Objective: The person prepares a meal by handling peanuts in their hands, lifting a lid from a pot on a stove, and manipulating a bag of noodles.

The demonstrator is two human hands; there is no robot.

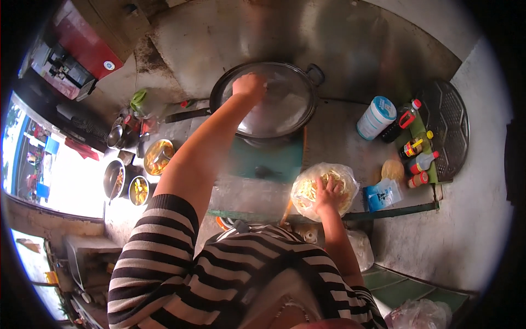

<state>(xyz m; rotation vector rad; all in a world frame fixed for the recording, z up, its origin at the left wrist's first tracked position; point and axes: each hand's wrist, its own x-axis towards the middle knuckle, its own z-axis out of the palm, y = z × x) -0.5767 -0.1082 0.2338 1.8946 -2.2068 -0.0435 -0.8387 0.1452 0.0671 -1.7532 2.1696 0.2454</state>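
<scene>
My left hand (pixel 249 87) is closed at the top of a round metal lid (pixel 283 107), its knob hidden under my fingers. The lid covers a large wok with a long black handle (pixel 187 115) on the left and a loop handle (pixel 316 75) on the right. Nearer my body, a clear plastic bag (pixel 302 201) of pale noodles (pixel 307 188) rests at the counter's front edge. My right hand (pixel 330 197) reaches into the bag's mouth, fingers spread on the noodles. Whether any strands are gripped beneath the palm is hidden.
Bowls of food (pixel 158 156) stand left of my left arm. To the right are a white-and-blue canister (pixel 376 118), a dark sauce bottle (pixel 396 125), several smaller bottles (pixel 422 162) and a blue packet (pixel 380 196). A metal wall (pixel 296 37) rises behind the wok.
</scene>
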